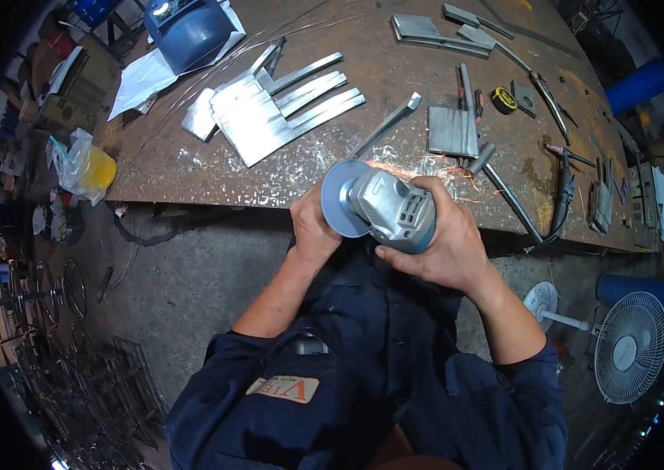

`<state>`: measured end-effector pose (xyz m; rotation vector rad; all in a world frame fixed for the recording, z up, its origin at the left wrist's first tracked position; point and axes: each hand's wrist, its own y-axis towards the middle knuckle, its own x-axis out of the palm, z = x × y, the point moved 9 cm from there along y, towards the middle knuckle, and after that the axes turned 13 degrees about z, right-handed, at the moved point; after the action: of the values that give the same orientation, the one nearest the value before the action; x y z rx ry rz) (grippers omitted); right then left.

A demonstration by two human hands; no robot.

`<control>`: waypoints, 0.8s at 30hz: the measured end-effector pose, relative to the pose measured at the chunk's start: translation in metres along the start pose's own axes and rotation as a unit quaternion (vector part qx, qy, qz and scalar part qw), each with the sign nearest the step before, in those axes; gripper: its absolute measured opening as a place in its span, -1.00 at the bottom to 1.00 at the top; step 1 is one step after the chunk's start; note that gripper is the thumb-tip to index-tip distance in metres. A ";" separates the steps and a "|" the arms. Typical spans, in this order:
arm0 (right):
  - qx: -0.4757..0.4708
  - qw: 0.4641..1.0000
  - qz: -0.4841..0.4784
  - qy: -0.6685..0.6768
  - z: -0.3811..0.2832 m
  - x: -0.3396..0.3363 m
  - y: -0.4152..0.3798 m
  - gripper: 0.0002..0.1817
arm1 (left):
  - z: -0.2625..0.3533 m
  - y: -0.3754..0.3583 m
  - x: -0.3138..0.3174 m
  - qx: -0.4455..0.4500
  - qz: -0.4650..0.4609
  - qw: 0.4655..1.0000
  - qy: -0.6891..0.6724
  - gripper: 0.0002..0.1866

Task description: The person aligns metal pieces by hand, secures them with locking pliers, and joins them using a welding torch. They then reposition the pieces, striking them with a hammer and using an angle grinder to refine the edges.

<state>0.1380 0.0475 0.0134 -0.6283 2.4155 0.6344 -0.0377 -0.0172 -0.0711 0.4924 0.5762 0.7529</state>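
An angle grinder (395,205) with a pale round disc (340,200) is gripped around its body by my right hand (453,243). Orange sparks (418,169) fly rightward from behind the disc, over the table's front edge. My left hand (316,227) is closed at the disc's left side, its fingers mostly hidden by the disc. A narrow metal bar (387,125) runs from beyond the disc toward that hand, which appears to grip its near end; the contact itself is hidden.
On the rusty steel table (191,176) lie stacked metal plates and strips (250,117), a square metal block (451,131), a tape measure (503,100) and a welding torch (563,184). A welding helmet (191,35) sits at back left, a plastic bag (85,168) at the left edge. A fan (626,352) stands right.
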 end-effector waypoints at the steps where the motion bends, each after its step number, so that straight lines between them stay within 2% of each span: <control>1: -0.001 1.000 -0.001 -0.001 0.000 0.000 -0.001 -0.08 | 0.002 0.001 0.000 0.008 0.005 1.000 -0.015 -0.35; 6: 0.016 0.999 -0.042 0.012 -0.001 0.008 -0.008 -0.06 | -0.017 -0.008 0.003 -0.005 0.020 0.996 -0.083 -0.37; 8: 0.016 0.999 -0.042 -0.002 0.001 0.007 -0.004 -0.05 | 0.003 0.000 0.000 0.029 0.004 0.999 -0.017 -0.38; 11: 0.012 1.000 -0.013 -0.025 0.009 0.003 0.000 -0.02 | -0.004 -0.002 0.000 -0.016 0.000 1.000 -0.009 -0.38; 17: 0.008 0.999 -0.033 0.006 0.001 0.006 -0.008 -0.03 | -0.005 -0.002 0.000 0.018 0.013 0.999 -0.034 -0.38; 24: 0.012 0.999 -0.026 -0.029 0.004 0.001 0.000 -0.04 | -0.003 0.000 -0.001 -0.018 0.003 1.000 -0.011 -0.35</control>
<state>0.1391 0.0496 0.0095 -0.6514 2.3421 0.5939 -0.0400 -0.0171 -0.0731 0.4693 0.5410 0.7624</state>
